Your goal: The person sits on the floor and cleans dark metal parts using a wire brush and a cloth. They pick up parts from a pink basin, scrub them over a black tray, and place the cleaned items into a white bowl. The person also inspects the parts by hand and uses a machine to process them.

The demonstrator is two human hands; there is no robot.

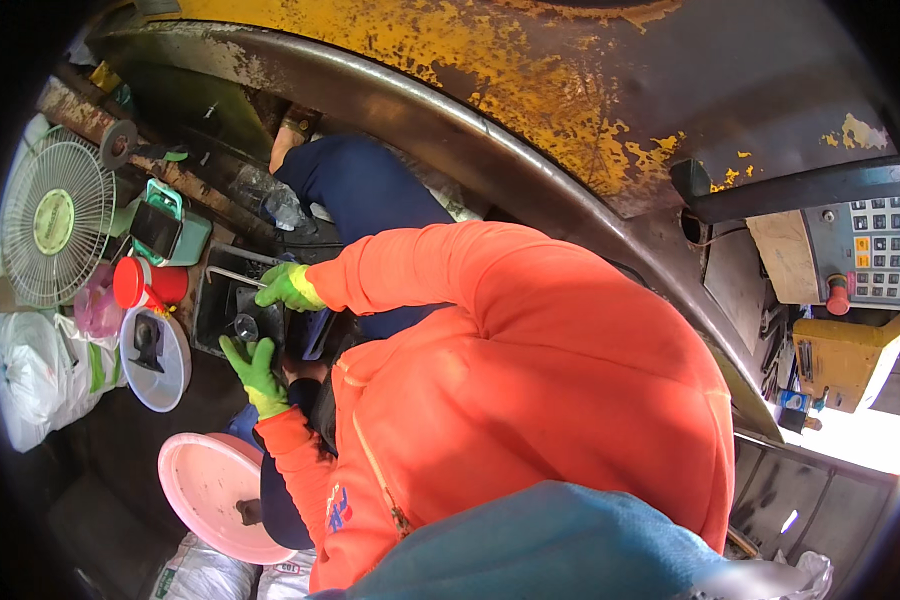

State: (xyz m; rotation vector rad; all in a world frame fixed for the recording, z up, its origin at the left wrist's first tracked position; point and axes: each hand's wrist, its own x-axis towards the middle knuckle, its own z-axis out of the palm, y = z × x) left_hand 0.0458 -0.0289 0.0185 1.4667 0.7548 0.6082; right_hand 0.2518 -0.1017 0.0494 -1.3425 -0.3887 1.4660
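Note:
My right hand (292, 287), in a green glove, is closed round a thin bent metal rod (235, 276) with a hooked end. The rod reaches over a dark square tray (208, 318). Just nearer, my left hand (258, 376), also gloved in green, has its thumb and fingers spread at the tray's near side. Close to those fingertips is a small round shiny piece (245, 325); whether they touch it I cannot tell. Beside the tray stand a red container (165, 284) and a white basin (172, 370) with a dark object in it.
A fan (55, 222), a teal case (182, 245) and white bags (40, 370) stand at the left. A pink basin (195, 480) sits near my knee. The worn yellow metal body (490, 70) of a machine curves overhead. At right is a button panel (882, 245).

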